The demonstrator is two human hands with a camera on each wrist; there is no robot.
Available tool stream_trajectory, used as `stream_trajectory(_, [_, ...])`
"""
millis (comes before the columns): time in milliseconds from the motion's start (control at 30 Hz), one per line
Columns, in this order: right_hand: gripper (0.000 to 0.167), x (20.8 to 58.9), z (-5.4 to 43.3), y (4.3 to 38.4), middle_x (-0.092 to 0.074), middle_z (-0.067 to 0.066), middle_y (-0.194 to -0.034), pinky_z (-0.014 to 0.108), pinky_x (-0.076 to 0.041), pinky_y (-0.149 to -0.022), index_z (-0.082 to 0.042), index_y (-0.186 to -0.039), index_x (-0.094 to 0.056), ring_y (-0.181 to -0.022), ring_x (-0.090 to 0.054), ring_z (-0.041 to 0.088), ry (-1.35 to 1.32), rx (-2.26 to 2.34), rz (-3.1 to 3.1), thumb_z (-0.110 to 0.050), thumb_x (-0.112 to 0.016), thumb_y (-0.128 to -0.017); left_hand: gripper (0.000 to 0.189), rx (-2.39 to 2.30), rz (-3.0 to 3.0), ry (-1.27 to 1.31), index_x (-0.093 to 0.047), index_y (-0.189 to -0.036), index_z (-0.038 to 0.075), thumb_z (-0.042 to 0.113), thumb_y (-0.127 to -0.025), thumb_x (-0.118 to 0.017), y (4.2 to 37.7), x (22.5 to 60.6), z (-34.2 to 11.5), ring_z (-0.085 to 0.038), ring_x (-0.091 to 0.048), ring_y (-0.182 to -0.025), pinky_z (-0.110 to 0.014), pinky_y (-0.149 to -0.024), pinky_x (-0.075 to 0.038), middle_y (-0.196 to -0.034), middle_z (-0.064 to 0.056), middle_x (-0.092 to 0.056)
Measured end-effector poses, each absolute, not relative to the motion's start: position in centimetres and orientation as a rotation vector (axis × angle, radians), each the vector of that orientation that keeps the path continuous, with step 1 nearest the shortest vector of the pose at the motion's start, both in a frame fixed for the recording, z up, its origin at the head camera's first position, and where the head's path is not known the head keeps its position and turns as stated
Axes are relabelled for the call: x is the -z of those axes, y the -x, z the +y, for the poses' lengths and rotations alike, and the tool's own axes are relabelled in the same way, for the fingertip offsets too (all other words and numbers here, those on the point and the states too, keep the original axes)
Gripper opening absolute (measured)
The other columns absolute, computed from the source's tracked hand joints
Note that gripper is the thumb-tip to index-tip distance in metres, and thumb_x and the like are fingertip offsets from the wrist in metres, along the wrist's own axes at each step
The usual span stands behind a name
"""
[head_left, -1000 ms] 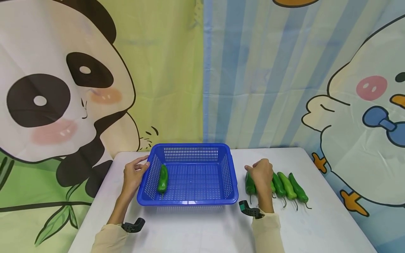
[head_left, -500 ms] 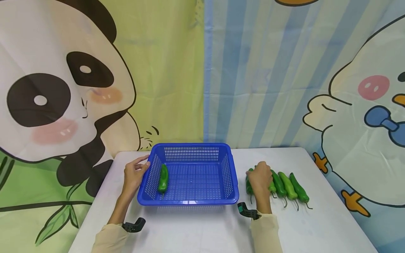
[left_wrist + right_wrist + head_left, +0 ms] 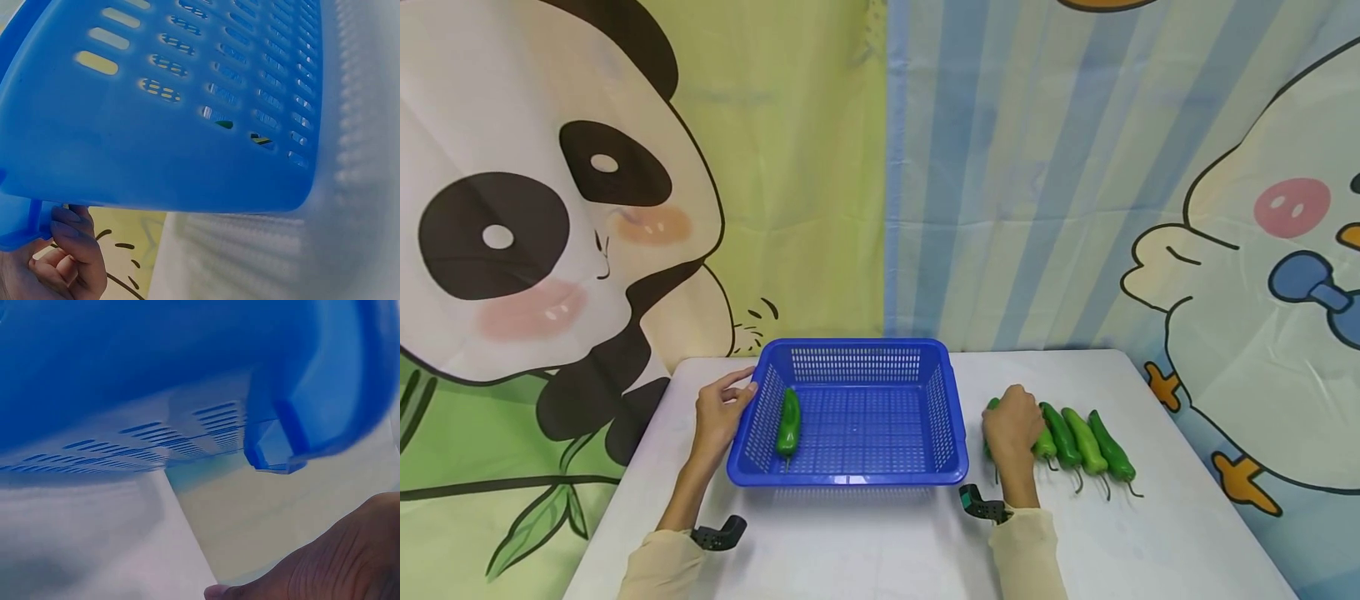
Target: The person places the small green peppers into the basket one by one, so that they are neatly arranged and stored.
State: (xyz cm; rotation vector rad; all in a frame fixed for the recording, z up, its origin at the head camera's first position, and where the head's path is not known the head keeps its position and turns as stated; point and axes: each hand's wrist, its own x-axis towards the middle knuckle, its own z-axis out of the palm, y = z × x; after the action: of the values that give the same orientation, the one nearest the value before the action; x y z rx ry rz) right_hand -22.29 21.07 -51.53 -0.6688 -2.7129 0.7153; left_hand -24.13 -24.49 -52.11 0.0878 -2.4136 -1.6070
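Observation:
A blue plastic basket (image 3: 850, 479) with slotted walls stands on the white table, one green pepper (image 3: 787, 423) lying inside at its left. My left hand (image 3: 718, 414) holds the left rim; in the left wrist view its fingers (image 3: 78, 247) curl at the rim's edge. Right of the basket, my right hand (image 3: 1013, 423) reaches down among a row of green peppers (image 3: 1084, 442), fingers bent downward and hidden behind its back. A dark pepper (image 3: 992, 405) shows just left of that hand, a lighter one (image 3: 1043, 444) just right. I cannot tell whether it grips a pepper.
The basket's right wall (image 3: 187, 425) rises close beside the right wrist. A curtain with a panda (image 3: 647, 208) and a white bird print hangs behind the table (image 3: 880, 550). Both wrists carry black camera mounts.
My right hand has lowered slightly onto the peppers and its fingers have drawn in, with the thumb no longer sticking out. The left hand stays at the basket's rim.

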Motion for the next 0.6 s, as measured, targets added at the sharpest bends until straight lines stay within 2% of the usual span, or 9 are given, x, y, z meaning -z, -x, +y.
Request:
stream_trajectory(167, [0.031,51.9,20.5,22.2,-0.075,0.037,-0.102,0.065,-0.057,-0.072,0.009,-0.095,-0.070,-0.093,-0.075,0.054,0.642,-0.690,-2.719,-0.011,-0.090,-0.081,0.040,1.608,-2.419,-0.099,-0.067,-0.147,0.002,0.016,-0.109,-0.068,24.1,52.1,-24.5,0.000,-0.071,-0.063,-0.018,-0.060,-0.059,-0.093,-0.024,-0.080])
stream_trajectory(433, [0.038,52.5,20.0,22.2,-0.075,0.038,-0.100,0.065,-0.057,-0.070,0.009,-0.096,-0.071,-0.089,-0.075,0.055,0.621,-0.667,-2.727,-0.012,-0.094,-0.074,0.040,1.606,-2.417,-0.092,-0.067,-0.147,0.002,0.016,-0.109,-0.068,24.1,52.1,-24.5,0.001,-0.071,-0.062,-0.018,-0.060,-0.059,-0.093,-0.025,-0.080])
stream_trajectory(533, [0.032,52.9,19.9,22.4,-0.075,0.036,-0.098,0.065,-0.057,-0.068,0.008,-0.092,-0.071,-0.089,-0.075,0.055,0.616,-0.652,-2.728,-0.008,-0.091,-0.073,0.040,1.600,-2.416,-0.089,-0.067,-0.146,0.002,0.016,-0.109,-0.068,24.1,52.1,-24.5,0.001,-0.071,-0.062,-0.018,-0.059,-0.059,-0.092,-0.024,-0.080])
stream_trajectory(600, [0.022,53.3,19.9,22.6,-0.075,0.035,-0.097,0.066,-0.057,-0.068,0.007,-0.090,-0.070,-0.089,-0.075,0.055,0.611,-0.644,-2.732,-0.003,-0.082,-0.075,0.039,1.593,-2.410,-0.085,-0.068,-0.145,0.002,0.014,-0.108,-0.069,24.2,52.1,-24.4,0.001,-0.070,-0.060,-0.018,-0.058,-0.058,-0.090,-0.025,-0.080])
